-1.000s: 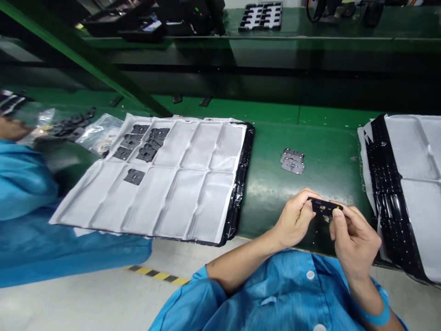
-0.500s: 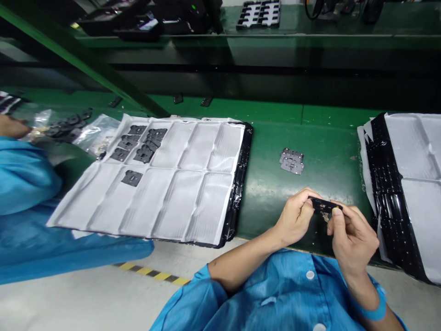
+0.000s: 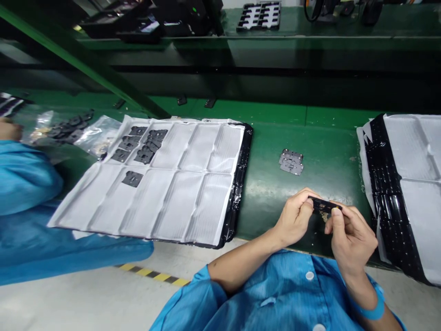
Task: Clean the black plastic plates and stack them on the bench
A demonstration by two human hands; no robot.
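Between my two hands, above the front edge of the green bench, is a thin black plastic plate [image 3: 323,205] with small cut-outs. My left hand [image 3: 296,215] pinches its left end between thumb and fingers. At the other end my right hand [image 3: 352,230] grips it, the thumb pressing on the near face beside a small yellow spot. Small brass-coloured pieces [image 3: 324,216] show just below the plate, partly hidden by it and my fingers. Farther back on the bench lie a few dark flat plates [image 3: 291,162], overlapping each other.
Left of me, a stack of trays topped with a white sheet [image 3: 193,197] bears several dark plates [image 3: 132,178]. Another tray stack [image 3: 420,193] stands at right. A co-worker's blue sleeve [image 3: 27,179] reaches in from the left, near plastic bags [image 3: 99,135]. A green post [image 3: 86,69] slants overhead.
My hands and the black plate stay almost in place, with only a slight shift of the fingers. The co-worker's hand at the far left has moved a little left.
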